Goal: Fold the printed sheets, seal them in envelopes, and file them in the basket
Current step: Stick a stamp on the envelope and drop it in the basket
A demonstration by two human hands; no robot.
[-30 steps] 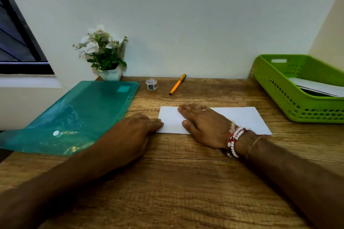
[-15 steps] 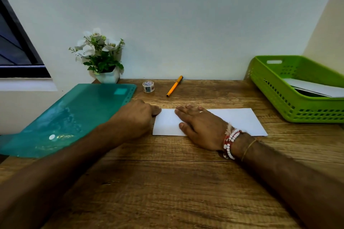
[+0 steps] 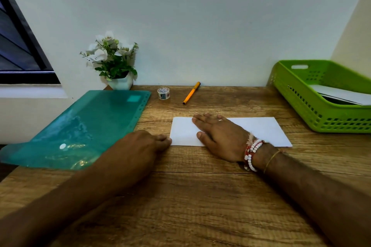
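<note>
Showed a white sheet lying flat on the wooden counter, long axis running left to right. Had the right grip laid palm down across the sheet's left half, fingers straight and pointing left, pressing the paper to the wood; released, grasping nothing. Had the left grip resting knuckles up just off the sheet's left short edge, curled fingertips touching the near left corner; could not tell whether pinching that corner or only butting against it. Placed the green basket well apart to the right, with white paper already inside. Looked like creasing or squaring of a fold. Judged the right grip the nearer one to the basket, with the sheet's right end pointing that way. Left a teal folder beside the left grip, and a tape roll and orange pen by the wall.
</note>
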